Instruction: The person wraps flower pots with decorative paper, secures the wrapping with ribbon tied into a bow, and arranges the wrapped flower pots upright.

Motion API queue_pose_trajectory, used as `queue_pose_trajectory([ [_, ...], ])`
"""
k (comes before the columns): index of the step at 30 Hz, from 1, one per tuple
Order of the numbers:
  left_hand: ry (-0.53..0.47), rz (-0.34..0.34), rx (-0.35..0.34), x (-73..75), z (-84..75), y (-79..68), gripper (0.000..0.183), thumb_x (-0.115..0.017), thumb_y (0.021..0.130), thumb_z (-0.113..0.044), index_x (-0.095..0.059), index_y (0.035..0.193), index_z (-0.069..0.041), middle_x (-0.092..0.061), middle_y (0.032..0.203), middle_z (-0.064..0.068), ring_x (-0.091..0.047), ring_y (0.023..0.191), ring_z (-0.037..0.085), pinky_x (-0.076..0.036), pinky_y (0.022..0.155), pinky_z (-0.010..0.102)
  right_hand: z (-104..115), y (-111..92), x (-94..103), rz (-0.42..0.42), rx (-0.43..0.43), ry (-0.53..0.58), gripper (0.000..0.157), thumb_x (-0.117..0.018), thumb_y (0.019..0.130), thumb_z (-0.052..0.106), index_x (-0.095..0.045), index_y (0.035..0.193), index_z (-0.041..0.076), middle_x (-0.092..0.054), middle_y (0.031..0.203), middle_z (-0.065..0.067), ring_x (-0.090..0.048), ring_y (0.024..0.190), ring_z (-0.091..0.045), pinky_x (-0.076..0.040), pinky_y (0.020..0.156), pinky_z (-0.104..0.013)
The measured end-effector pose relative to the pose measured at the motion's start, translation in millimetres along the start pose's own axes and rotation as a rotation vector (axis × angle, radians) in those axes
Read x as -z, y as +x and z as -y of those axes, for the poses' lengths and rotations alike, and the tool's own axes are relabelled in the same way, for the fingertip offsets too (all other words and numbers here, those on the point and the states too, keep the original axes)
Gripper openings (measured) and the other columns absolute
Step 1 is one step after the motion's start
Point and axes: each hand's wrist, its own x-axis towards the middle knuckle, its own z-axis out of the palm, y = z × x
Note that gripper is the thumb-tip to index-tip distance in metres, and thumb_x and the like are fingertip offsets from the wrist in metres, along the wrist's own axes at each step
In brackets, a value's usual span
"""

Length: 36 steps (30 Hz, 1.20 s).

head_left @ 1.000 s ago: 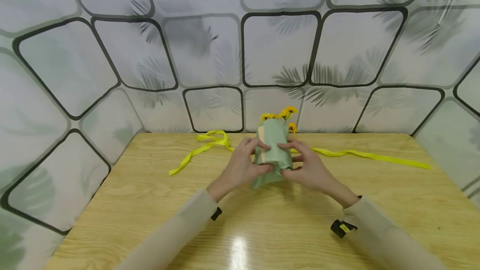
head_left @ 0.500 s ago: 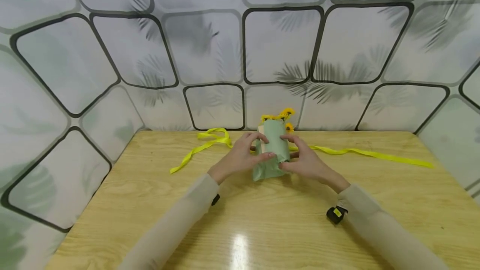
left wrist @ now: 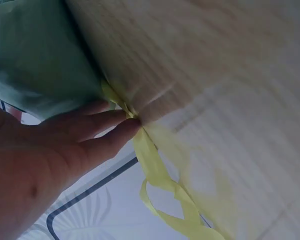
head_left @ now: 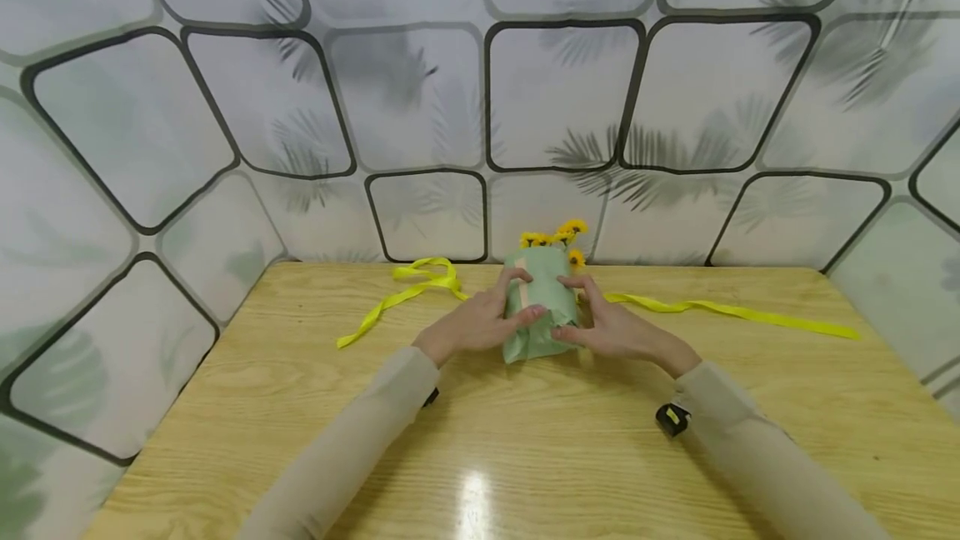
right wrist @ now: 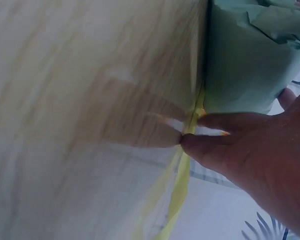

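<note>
A small bouquet (head_left: pixel 546 294) wrapped in pale green paper lies near the table's back edge in the head view. Several yellow flowers (head_left: pixel 573 226) stick out of its far end. My left hand (head_left: pixel 476 322) holds its left side, thumb on the crumpled near part of the paper. From the other side my right hand (head_left: pixel 618 329) holds it, thumb and index finger on the paper. Beside the bouquet, lower fingertips of both hands reach down to a yellow ribbon (left wrist: pixel 152 165) on the table. The ribbon's middle is hidden by the bouquet and hands.
To the left, the ribbon's looped part (head_left: pixel 446 282) lies on the wooden table (head_left: pixel 322 423); its straight tail (head_left: pixel 727 307) runs off to the right. A patterned wall covering (head_left: pixel 427 219) stands directly behind the table's back edge.
Both hands and the near end of the bouquet have shifted slightly away from me. My hands still hold the paper from both sides, while the ribbon lies nearly as before.
</note>
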Motion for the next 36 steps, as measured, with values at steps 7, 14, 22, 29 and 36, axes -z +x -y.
queue_pose_trajectory([
  [7,-0.047,0.050,0.017,-3.0,-8.0,-4.0,0.070,-0.036,0.099,-0.074,-0.016,0.149,-0.031,-0.064,0.124,0.029,-0.068,0.106,0.029,-0.052,0.101,0.046,8,-3,-1.1,0.085,-0.062,0.026,0.089,-0.054,0.100,0.061,-0.001,0.160,0.020,-0.051,0.147,-0.032,-0.061,0.129,-0.038,-0.050,0.104,-0.054],
  [14,-0.060,0.044,-0.029,-9.1,-9.1,-13.3,0.072,-0.034,0.099,-0.075,-0.014,0.149,-0.028,-0.069,0.114,0.027,-0.069,0.098,0.024,-0.053,0.099,0.043,16,-8,-7.9,0.100,-0.077,-0.003,0.090,-0.047,0.103,0.062,0.006,0.159,0.016,-0.071,0.103,-0.017,-0.067,0.080,-0.020,-0.053,0.082,-0.038],
  [22,-0.061,0.079,-0.022,-13.3,-18.1,-34.7,0.073,-0.034,0.101,-0.073,-0.012,0.151,-0.025,-0.071,0.094,0.019,-0.067,0.075,0.018,-0.055,0.084,0.034,31,-27,-18.6,0.122,-0.057,-0.026,0.096,-0.043,0.105,0.060,0.013,0.158,0.002,-0.014,0.170,-0.022,-0.062,0.116,-0.026,-0.049,0.103,-0.048],
  [29,-0.033,0.090,-0.010,-18.3,-27.4,-57.8,0.068,-0.036,0.104,-0.066,-0.013,0.151,-0.024,-0.071,0.090,0.014,-0.064,0.070,0.012,-0.054,0.081,0.031,41,-46,-27.7,0.164,-0.024,0.010,0.095,-0.043,0.106,0.057,0.012,0.158,-0.002,-0.005,0.169,-0.030,-0.041,0.145,-0.038,-0.037,0.117,-0.058],
  [36,-0.036,0.076,-0.021,-19.8,-29.4,-68.4,0.067,-0.037,0.104,-0.065,-0.014,0.152,-0.025,-0.070,0.085,0.008,-0.064,0.070,0.010,-0.053,0.080,0.029,45,-58,-27.8,0.173,-0.020,-0.017,0.091,-0.045,0.106,0.055,0.006,0.161,0.004,-0.026,0.159,-0.040,-0.038,0.147,-0.044,-0.036,0.117,-0.059],
])
